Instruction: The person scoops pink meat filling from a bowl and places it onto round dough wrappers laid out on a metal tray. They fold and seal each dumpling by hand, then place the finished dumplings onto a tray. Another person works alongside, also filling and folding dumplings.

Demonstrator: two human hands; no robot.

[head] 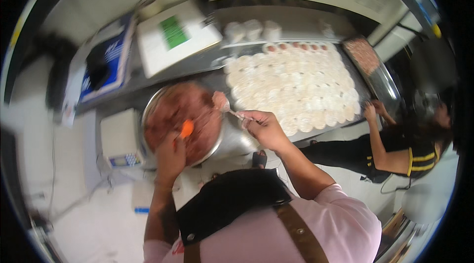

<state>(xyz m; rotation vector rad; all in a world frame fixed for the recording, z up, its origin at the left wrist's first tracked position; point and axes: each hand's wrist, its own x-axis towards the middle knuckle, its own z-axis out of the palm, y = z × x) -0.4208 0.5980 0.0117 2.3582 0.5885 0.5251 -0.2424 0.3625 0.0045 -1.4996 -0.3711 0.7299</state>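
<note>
A large round metal bowl (219, 144) holds ground meat filling (200, 115). My left hand (172, 154) is closed on an orange-ended utensil (187, 128) over the bowl; its exact kind is blurred. My right hand (264, 126) grips the handle of a metal spoon (231, 111), which carries a lump of pink filling (220, 100) at the bowl's right rim. Right of the bowl, many round, pale dough wrappers (292, 85) lie in overlapping rows on the counter. Along their far edge, several wrappers bear small portions of filling (304, 47).
Left of the bowl stands a digital scale (120, 137). Behind are a white box lid or board (174, 41) with a green label and several white cups (253, 30). A metal tray (385, 78) holds more filling at right. A co-worker (392, 152) stands there, hands at the counter.
</note>
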